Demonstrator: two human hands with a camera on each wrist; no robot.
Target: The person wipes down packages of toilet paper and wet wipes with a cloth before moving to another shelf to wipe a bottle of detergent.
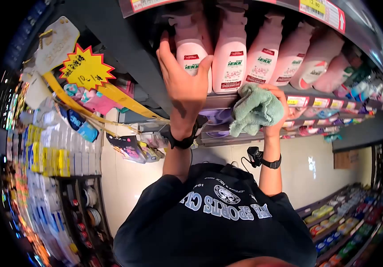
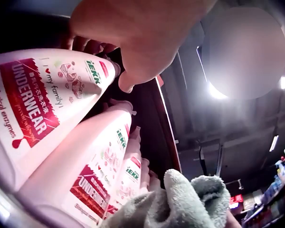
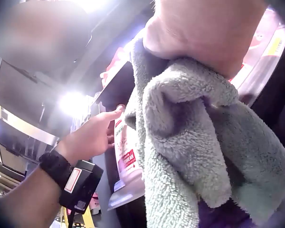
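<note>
My left hand reaches up to the leftmost pink pump bottle of laundry detergent, fingers along one side and thumb along the other. In the left wrist view its fingers curl behind the top of that bottle, which has a red "UNDERWEAR" label. A bunched, pale green fluffy cloth hangs from my right hand, which grips it just below the shelf front. The cloth covers much of the right wrist view and hides most of that hand's fingers. Beside the held bottle stands a second matching bottle.
Several more pink bottles continue rightward along the shelf. A price rail runs above them. At the left hang a yellow starburst sign and a yellow strip. Lower shelves hold purple items. Pale floor lies below.
</note>
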